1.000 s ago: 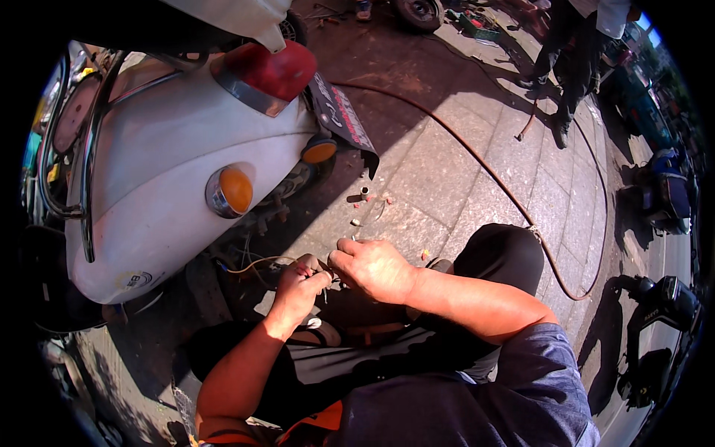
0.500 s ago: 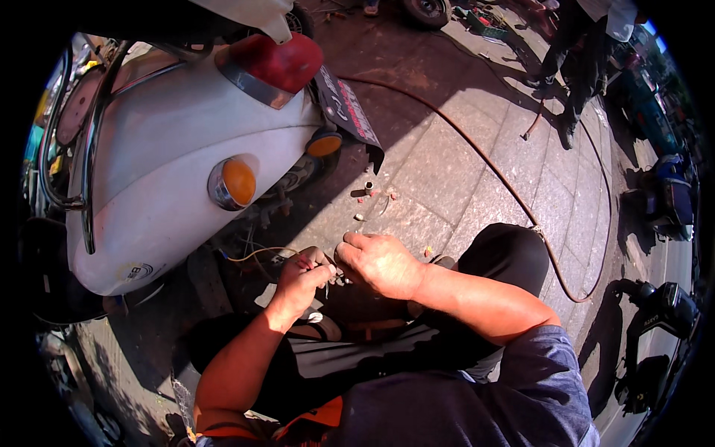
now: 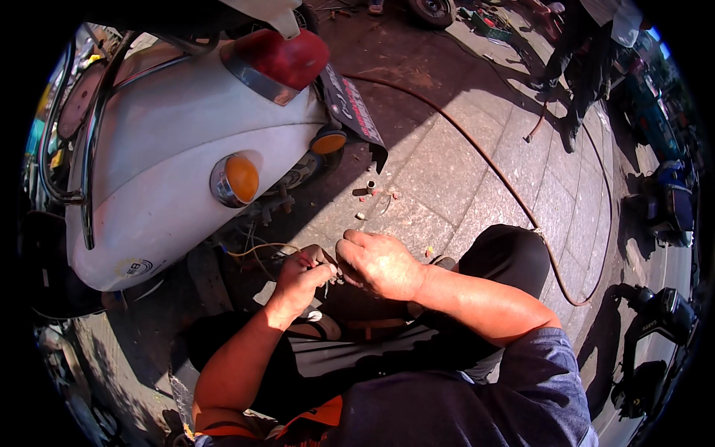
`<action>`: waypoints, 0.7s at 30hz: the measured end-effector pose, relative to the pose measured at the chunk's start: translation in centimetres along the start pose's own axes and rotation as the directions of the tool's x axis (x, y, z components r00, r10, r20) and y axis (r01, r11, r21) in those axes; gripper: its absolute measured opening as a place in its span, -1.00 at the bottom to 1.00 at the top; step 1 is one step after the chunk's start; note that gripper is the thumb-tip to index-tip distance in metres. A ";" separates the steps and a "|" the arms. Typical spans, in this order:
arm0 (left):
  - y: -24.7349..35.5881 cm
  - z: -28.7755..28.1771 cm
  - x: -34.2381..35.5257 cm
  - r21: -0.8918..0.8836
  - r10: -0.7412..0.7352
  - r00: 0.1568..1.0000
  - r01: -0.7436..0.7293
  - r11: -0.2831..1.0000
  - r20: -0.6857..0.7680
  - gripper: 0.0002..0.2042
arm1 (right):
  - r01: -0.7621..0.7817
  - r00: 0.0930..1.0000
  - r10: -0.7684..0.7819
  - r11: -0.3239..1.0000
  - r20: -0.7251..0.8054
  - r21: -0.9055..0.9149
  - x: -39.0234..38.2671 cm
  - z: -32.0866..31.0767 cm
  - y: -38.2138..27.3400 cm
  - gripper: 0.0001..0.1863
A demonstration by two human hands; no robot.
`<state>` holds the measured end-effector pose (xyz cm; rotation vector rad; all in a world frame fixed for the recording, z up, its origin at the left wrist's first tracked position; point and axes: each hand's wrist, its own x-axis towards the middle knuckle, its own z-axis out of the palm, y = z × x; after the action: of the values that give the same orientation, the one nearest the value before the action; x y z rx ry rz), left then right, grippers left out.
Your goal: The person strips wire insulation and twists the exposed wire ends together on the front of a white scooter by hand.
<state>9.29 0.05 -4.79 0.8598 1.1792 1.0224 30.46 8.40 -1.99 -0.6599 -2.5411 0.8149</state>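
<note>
My left hand [image 3: 302,281] is closed in a pinch on thin electrical wires, with a small red piece showing at its fingers. A yellow wire [image 3: 262,246] runs from there toward the underside of a white scooter [image 3: 171,160]. Right beside it, my right hand [image 3: 383,264] is closed too, thumb against curled fingers. What it grips is hidden behind the knuckles. The scooter's rear stands to the left, with a red tail light [image 3: 287,61] and orange turn signals [image 3: 243,179] above the wires.
Small loose parts, among them a short metal cylinder [image 3: 371,187] and a pale bit [image 3: 361,217], lie on the paving beyond my hands. A brown hose [image 3: 477,145] curves across the ground at right. Another person in dark trousers [image 3: 581,82] stands at the far right, near a green crate [image 3: 491,28].
The scooter and ground have shifted slightly in the view. Both hands keep nearly the same closed pose, close together, with only tiny finger movement.
</note>
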 end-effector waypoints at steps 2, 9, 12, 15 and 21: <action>0.1 0.0 -0.1 -0.003 -0.001 1.000 0.001 1.000 -0.003 -0.77 | 0.003 1.000 -0.003 1.000 0.003 0.019 0.0 0.0 0.0 -0.69; 0.4 0.0 0.0 0.015 0.002 1.000 -0.003 1.000 0.009 -0.74 | 0.025 1.000 -0.026 0.999 0.010 0.035 0.1 -0.2 0.0 -0.67; 0.2 -0.5 0.1 -0.013 -0.033 0.999 0.033 0.999 0.006 -0.73 | 0.039 0.999 -0.039 0.999 -0.002 0.021 0.3 -0.5 0.1 -0.69; 1.2 0.0 -0.5 -0.018 0.006 1.000 -0.007 1.000 -0.017 -0.74 | 0.053 0.999 -0.053 0.998 -0.008 0.030 0.7 -0.1 -0.3 -0.73; 1.2 0.1 -0.2 0.021 0.008 1.000 -0.008 1.000 0.005 -0.77 | 0.038 0.999 -0.038 0.999 -0.019 -0.016 0.4 0.4 -0.3 -0.75</action>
<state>9.18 0.22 -3.60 0.8833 1.1850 1.0158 29.83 8.24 -2.03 -0.6193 -2.5372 0.7722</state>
